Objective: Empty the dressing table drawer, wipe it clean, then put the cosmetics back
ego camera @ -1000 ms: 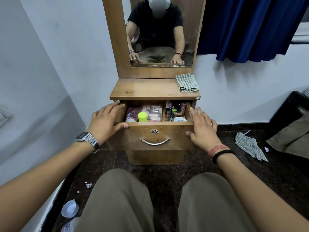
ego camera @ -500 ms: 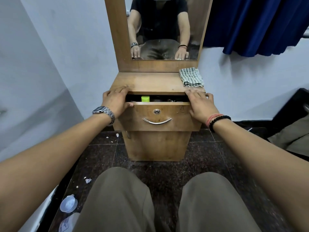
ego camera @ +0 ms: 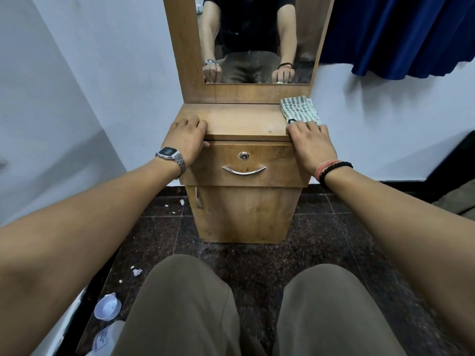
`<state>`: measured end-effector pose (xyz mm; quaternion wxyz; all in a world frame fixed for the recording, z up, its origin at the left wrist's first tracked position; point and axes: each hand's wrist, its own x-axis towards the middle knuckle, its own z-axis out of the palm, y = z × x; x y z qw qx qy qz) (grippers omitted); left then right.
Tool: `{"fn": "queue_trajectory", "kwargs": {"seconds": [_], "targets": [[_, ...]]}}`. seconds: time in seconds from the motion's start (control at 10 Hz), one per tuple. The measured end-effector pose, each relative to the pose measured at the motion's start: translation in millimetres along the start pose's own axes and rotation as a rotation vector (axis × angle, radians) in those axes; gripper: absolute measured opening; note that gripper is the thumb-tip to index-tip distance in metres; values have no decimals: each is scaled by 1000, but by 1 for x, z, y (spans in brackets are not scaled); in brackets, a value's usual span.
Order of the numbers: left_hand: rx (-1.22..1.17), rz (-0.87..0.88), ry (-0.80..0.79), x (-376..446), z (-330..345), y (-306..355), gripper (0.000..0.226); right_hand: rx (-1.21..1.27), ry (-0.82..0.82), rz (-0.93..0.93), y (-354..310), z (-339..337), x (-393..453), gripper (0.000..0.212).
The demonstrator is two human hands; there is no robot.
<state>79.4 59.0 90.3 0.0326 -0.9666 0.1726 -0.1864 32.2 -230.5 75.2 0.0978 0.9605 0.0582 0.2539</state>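
Sitting before the dressing table (ego camera: 241,122), I have both hands on its front edge, well apart, one at each corner. My left hand (ego camera: 186,140) lies with its fingers over the left corner of the tabletop, curled loosely on the wood, while the thumb reaches down against the top edge of the drawer (ego camera: 244,163); it clamps nothing. My right hand (ego camera: 312,145) covers the right corner the same way, fingers fairly straight and resting flat on the tabletop, palm over the drawer's upper right corner.

Between my hands the drawer sits pushed in, its front nearly flush under the tabletop, so the cosmetics are hidden from me. A round lock (ego camera: 243,155) is centred on the drawer front, with a curved metal handle (ego camera: 243,170) just below it.

Just beyond my right fingertips, touching or nearly touching them, a folded striped cloth (ego camera: 298,110) lies on the back right of the tabletop. Past both hands stands the mirror (ego camera: 257,39), showing my arms and knuckles. Below my left wrist a cupboard door carries a slim vertical handle (ego camera: 198,197). Near my left knee, on the dark floor, lies a small white lid (ego camera: 107,307).
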Motion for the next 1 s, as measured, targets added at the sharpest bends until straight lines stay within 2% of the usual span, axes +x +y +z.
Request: {"fn": "queue_trajectory", "kwargs": {"seconds": [0.4, 0.7, 0.9, 1.0], "targets": [[219, 16, 13, 7, -2, 13, 27, -63, 39, 20, -3, 11, 9, 23], [226, 9, 23, 15, -2, 12, 28, -72, -9, 73, -12, 6, 14, 32], [140, 26, -118, 7, -21, 7, 33, -42, -139, -61, -3, -21, 21, 31], [130, 67, -101, 3, -34, 6, 42, -48, -107, -120, 1, -38, 22, 33]]}}
